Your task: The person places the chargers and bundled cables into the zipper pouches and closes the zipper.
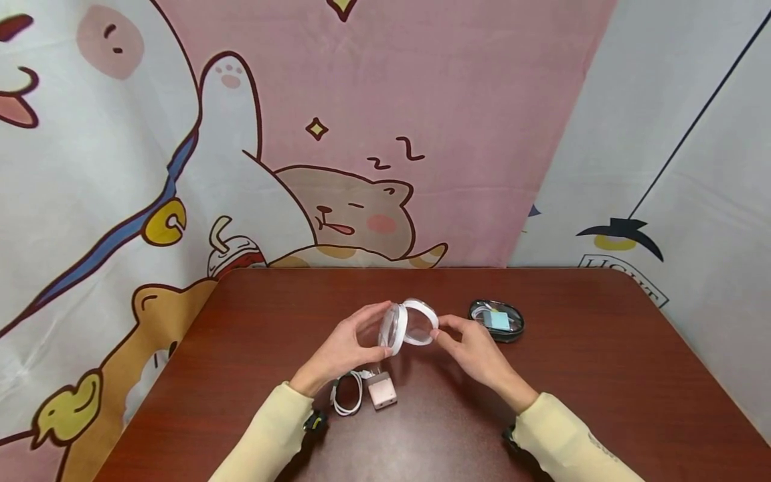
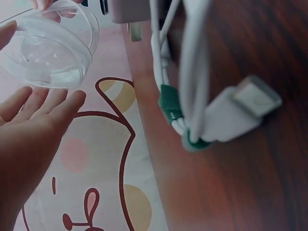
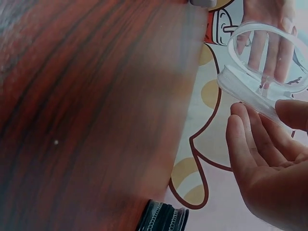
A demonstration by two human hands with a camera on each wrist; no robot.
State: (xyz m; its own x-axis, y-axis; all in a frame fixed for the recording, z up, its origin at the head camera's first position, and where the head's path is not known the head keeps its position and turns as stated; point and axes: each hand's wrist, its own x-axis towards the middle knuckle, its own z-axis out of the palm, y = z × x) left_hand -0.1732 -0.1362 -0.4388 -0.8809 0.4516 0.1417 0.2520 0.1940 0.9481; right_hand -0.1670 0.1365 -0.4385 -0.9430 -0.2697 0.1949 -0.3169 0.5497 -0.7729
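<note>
Case (image 1: 399, 328) between left hand (image 1: 342, 346) and right hand (image 1: 480, 353), above table (image 1: 253, 335).

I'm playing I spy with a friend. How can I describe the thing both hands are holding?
Find the brown table, then the left hand and right hand above its middle. Between them is a round clear case, opened like a shell. It is white-rimmed and held up, unlike the black-edged pouch on the table.

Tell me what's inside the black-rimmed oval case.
The black-rimmed oval case holds a light-blue block and what looks like a white cable. Anything beneath them is covered.
</note>
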